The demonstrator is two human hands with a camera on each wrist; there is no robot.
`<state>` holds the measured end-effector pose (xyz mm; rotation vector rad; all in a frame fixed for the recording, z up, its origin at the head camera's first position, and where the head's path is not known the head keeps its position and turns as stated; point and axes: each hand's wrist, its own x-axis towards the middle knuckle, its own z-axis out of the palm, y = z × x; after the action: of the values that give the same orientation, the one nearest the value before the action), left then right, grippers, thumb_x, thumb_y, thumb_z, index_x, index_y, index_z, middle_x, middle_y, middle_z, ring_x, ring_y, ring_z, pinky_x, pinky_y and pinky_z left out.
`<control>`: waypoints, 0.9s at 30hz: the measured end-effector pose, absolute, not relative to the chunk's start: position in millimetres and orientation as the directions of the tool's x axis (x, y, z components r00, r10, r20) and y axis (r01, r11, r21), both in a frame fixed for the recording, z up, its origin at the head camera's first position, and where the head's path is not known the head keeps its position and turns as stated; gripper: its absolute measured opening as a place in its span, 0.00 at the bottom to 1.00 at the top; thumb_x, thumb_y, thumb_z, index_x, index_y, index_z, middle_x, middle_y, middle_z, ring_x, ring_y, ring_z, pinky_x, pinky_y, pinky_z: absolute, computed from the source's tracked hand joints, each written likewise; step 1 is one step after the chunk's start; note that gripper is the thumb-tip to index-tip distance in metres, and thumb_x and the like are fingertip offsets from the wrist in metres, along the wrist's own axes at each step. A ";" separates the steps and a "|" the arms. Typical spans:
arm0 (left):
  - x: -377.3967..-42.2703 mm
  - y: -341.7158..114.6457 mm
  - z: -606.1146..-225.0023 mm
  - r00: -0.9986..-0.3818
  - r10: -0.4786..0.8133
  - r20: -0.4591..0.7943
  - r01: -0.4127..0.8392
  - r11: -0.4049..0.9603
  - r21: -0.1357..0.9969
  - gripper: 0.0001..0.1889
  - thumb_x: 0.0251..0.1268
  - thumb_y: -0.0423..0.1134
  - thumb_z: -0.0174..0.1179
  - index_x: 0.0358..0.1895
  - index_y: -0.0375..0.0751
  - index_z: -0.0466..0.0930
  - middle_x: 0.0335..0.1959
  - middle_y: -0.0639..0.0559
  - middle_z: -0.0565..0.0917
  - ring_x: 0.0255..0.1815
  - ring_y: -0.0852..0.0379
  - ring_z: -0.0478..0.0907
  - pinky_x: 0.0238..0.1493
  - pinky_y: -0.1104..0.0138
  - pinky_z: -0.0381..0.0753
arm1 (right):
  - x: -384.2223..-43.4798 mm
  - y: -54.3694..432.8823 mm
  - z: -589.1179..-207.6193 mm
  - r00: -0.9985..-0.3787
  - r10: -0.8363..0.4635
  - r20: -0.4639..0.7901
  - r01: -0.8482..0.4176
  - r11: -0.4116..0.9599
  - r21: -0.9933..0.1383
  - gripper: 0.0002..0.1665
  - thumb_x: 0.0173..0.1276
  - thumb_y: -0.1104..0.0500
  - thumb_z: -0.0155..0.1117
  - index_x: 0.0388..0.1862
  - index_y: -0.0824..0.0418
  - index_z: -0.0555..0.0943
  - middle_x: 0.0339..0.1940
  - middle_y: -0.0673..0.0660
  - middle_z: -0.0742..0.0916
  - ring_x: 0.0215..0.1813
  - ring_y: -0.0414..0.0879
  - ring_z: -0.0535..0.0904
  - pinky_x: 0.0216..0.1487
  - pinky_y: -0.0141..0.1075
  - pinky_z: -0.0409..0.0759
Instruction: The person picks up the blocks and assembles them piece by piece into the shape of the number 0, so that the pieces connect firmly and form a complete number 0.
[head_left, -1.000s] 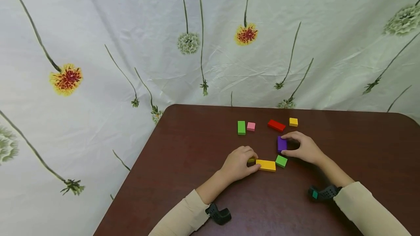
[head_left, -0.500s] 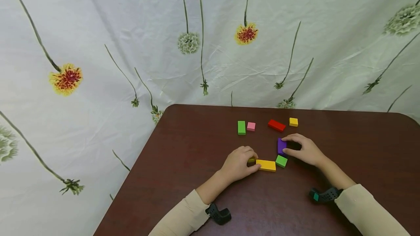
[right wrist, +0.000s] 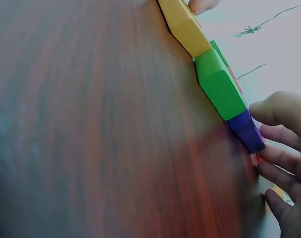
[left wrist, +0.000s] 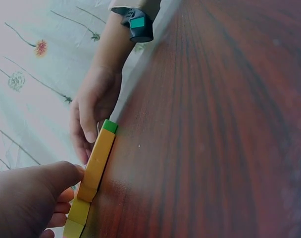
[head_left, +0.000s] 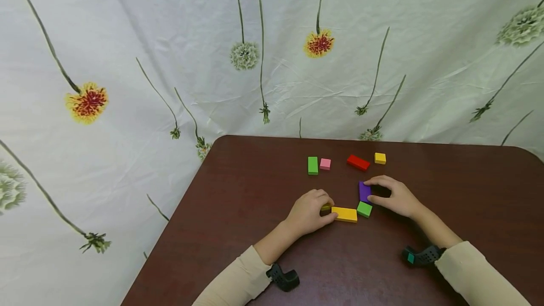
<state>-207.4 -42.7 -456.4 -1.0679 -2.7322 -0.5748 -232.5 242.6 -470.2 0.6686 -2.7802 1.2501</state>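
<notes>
In the head view my left hand (head_left: 310, 211) holds the left end of a long orange-yellow block (head_left: 345, 215), its thumb on the near side. A yellow block (head_left: 325, 208) shows partly beneath the fingers, and the left wrist view has that yellow block (left wrist: 79, 212) end to end with the orange one. A small green block (head_left: 364, 209) sits at the long block's right end, set at a slant. My right hand (head_left: 395, 197) pinches a purple block (head_left: 364, 191) between thumb and fingers. Its near end meets the green block's far side.
Toward the back of the brown table (head_left: 255, 174) lie a green block (head_left: 312, 165), a pink block (head_left: 325, 164), a red block (head_left: 358, 163) and a yellow cube (head_left: 380, 158). A flowered cloth (head_left: 191, 37) hangs behind the table.
My right hand has drawn the purple block toward me, up against the small green block. The left hand and its blocks stay where they were.
</notes>
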 end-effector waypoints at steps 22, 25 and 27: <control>-206.9 -42.7 -454.4 -0.733 0.620 0.281 0.680 0.671 0.295 0.12 0.60 0.48 0.67 0.39 0.44 0.84 0.38 0.56 0.81 0.38 0.61 0.74 0.43 0.75 0.74 | -191.0 217.0 -481.2 -0.864 -0.292 0.410 -0.499 0.601 -0.625 0.18 0.59 0.62 0.72 0.50 0.63 0.84 0.55 0.63 0.81 0.59 0.61 0.73 0.53 0.62 0.73; -206.6 -42.7 -454.2 -0.732 0.621 0.280 0.681 0.669 0.298 0.12 0.60 0.48 0.67 0.39 0.44 0.84 0.38 0.56 0.81 0.39 0.61 0.74 0.43 0.75 0.74 | -190.6 216.9 -483.5 -0.865 -0.281 0.416 -0.496 0.607 -0.621 0.18 0.59 0.62 0.73 0.50 0.62 0.84 0.56 0.61 0.81 0.59 0.59 0.74 0.53 0.59 0.73; -206.3 -43.0 -454.3 -0.731 0.623 0.279 0.682 0.668 0.297 0.12 0.61 0.48 0.67 0.39 0.44 0.84 0.38 0.56 0.81 0.38 0.61 0.74 0.43 0.75 0.74 | -190.3 216.7 -485.0 -0.864 -0.278 0.419 -0.496 0.613 -0.616 0.18 0.59 0.62 0.73 0.50 0.61 0.84 0.56 0.60 0.82 0.59 0.58 0.74 0.54 0.53 0.74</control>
<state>-206.3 -43.0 -454.3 -1.0744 -2.7267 -0.5796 -190.3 216.7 -485.0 0.6293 -2.5581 1.1027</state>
